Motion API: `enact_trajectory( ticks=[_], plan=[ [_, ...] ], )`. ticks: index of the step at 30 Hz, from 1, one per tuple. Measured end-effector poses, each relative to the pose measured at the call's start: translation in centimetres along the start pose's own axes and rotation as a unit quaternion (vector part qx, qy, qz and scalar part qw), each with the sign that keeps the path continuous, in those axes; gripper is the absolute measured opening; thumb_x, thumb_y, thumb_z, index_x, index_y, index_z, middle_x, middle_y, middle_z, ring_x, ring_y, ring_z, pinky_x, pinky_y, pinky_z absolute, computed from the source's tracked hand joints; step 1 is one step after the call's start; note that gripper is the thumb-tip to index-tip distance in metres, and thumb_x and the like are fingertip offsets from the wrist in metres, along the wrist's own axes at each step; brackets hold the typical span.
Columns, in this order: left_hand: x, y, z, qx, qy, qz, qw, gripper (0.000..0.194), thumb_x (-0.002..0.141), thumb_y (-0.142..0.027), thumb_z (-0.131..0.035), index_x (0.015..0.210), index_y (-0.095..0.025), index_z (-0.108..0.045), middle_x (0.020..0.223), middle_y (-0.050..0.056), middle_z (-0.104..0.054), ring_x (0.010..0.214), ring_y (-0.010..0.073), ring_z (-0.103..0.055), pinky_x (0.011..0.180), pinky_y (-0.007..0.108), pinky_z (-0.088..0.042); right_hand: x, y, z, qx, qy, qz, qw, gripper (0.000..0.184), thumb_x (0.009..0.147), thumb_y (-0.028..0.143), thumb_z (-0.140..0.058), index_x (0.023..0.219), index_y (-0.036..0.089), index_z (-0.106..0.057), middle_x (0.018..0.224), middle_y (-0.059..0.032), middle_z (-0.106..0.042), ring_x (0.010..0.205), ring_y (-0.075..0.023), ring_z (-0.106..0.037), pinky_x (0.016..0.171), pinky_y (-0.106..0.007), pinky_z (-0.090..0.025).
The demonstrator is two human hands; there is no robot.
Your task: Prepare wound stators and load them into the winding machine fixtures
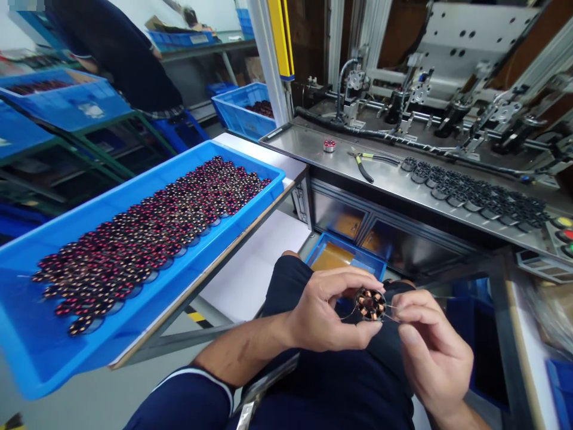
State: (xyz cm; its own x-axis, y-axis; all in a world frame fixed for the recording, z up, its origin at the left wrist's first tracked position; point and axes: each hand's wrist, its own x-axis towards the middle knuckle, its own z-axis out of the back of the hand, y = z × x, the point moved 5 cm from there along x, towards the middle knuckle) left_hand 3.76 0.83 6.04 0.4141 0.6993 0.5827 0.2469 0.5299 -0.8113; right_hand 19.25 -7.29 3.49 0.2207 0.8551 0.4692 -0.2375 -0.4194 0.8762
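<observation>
Above my lap, my left hand is closed round a motor stator, a small black ring with copper windings facing up. Thin wire ends stick out from it on both sides. At its right side my right hand pinches the wire ends between thumb and fingers. To the left, a blue tray holds many similar wound stators, some with red and some with copper windings. On the metal bench ahead lie a single red-wound stator, cutting pliers and rows of black unwound cores.
A machine with several clamps and spindles stands behind the bench. Coloured buttons are at the far right. A blue bin stands beyond the tray. Another person is at the back left among blue bins.
</observation>
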Motion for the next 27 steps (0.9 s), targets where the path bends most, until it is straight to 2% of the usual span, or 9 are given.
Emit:
enact_trajectory(
  ticks=[5, 9, 12, 16, 19, 22, 25, 27],
  plan=[
    [-0.2, 0.4, -0.1, -0.042, 0.016, 0.034, 0.998, 0.041, 0.064, -0.014, -0.080, 0.105, -0.015, -0.073, 0.096, 0.011, -0.077, 0.082, 0.0205, -0.074, 0.071, 0.027, -0.063, 0.8, 0.6, -0.1, -0.029, 0.008, 0.053, 0.998, 0.029, 0.084, 0.006, -0.067, 0.107, 0.023, -0.070, 0.096, -0.0082, -0.063, 0.089, -0.0209, -0.062, 0.069, -0.034, -0.054],
    [-0.2, 0.4, 0.0, -0.047, 0.015, 0.036, 0.998, 0.042, 0.064, -0.014, -0.081, 0.105, -0.015, -0.073, 0.096, 0.011, -0.076, 0.082, 0.0206, -0.074, 0.071, 0.027, -0.063, 0.7, 1.2, -0.5, -0.052, -0.001, 0.071, 0.996, 0.028, 0.082, 0.001, -0.066, 0.099, 0.023, -0.071, 0.087, -0.0047, -0.065, 0.080, -0.0187, -0.064, 0.067, -0.034, -0.054],
    [-0.1, 0.2, 0.1, -0.026, -0.004, 0.018, 0.999, 0.042, 0.065, -0.015, -0.081, 0.106, -0.015, -0.073, 0.096, 0.012, -0.076, 0.084, 0.0210, -0.074, 0.071, 0.027, -0.063, 0.1, 1.7, -0.8, -0.067, -0.015, 0.109, 0.992, 0.031, 0.079, 0.000, -0.067, 0.099, 0.022, -0.072, 0.085, -0.0041, -0.067, 0.078, -0.0200, -0.065, 0.069, -0.038, -0.055],
    [-0.1, -0.4, 0.1, 0.005, -0.028, -0.021, 0.999, 0.044, 0.063, -0.013, -0.081, 0.107, -0.015, -0.073, 0.095, 0.012, -0.077, 0.085, 0.0216, -0.075, 0.074, 0.029, -0.063, -0.5, 2.0, -1.2, -0.065, 0.003, 0.161, 0.985, 0.039, 0.078, -0.002, -0.066, 0.108, 0.023, -0.071, 0.089, -0.0052, -0.066, 0.078, -0.0208, -0.064, 0.070, -0.043, -0.055],
    [-0.2, 0.0, 0.0, -0.049, -0.024, 0.028, 0.998, 0.044, 0.063, -0.013, -0.082, 0.106, -0.015, -0.073, 0.096, 0.012, -0.076, 0.083, 0.0205, -0.074, 0.070, 0.027, -0.063, -0.1, 1.5, -0.5, -0.055, 0.009, 0.143, 0.988, 0.043, 0.078, -0.002, -0.067, 0.113, 0.024, -0.071, 0.091, -0.0054, -0.064, 0.082, -0.0207, -0.063, 0.070, -0.041, -0.054],
    [-0.4, 0.6, -0.3, -0.129, 0.006, 0.102, 0.986, 0.040, 0.065, -0.014, -0.082, 0.105, -0.015, -0.073, 0.095, 0.011, -0.075, 0.077, 0.0179, -0.072, 0.069, 0.026, -0.062, 1.1, 0.6, 0.4, -0.028, 0.030, 0.110, 0.993, 0.047, 0.080, 0.007, -0.075, 0.121, 0.028, -0.070, 0.104, -0.0081, -0.063, 0.097, -0.0231, -0.062, 0.076, -0.041, -0.056],
    [-0.7, 0.9, -0.7, -0.162, 0.030, 0.158, 0.974, 0.038, 0.066, -0.018, -0.083, 0.102, -0.013, -0.073, 0.090, 0.010, -0.075, 0.076, 0.0174, -0.071, 0.070, 0.027, -0.060, 2.7, 0.4, 0.5, 0.017, 0.108, 0.117, 0.987, 0.048, 0.081, 0.021, -0.080, 0.126, 0.033, -0.069, 0.123, -0.0097, -0.063, 0.111, -0.0257, -0.060, 0.087, -0.046, -0.056],
    [-0.9, 1.1, -0.9, -0.175, 0.040, 0.190, 0.965, 0.037, 0.065, -0.020, -0.085, 0.099, -0.013, -0.073, 0.086, 0.008, -0.074, 0.074, 0.0169, -0.070, 0.070, 0.027, -0.058, 3.5, 0.6, 0.1, 0.033, 0.159, 0.134, 0.978, 0.048, 0.082, 0.026, -0.080, 0.126, 0.037, -0.068, 0.129, -0.0092, -0.063, 0.116, -0.0278, -0.060, 0.091, -0.051, -0.056]
  ],
)
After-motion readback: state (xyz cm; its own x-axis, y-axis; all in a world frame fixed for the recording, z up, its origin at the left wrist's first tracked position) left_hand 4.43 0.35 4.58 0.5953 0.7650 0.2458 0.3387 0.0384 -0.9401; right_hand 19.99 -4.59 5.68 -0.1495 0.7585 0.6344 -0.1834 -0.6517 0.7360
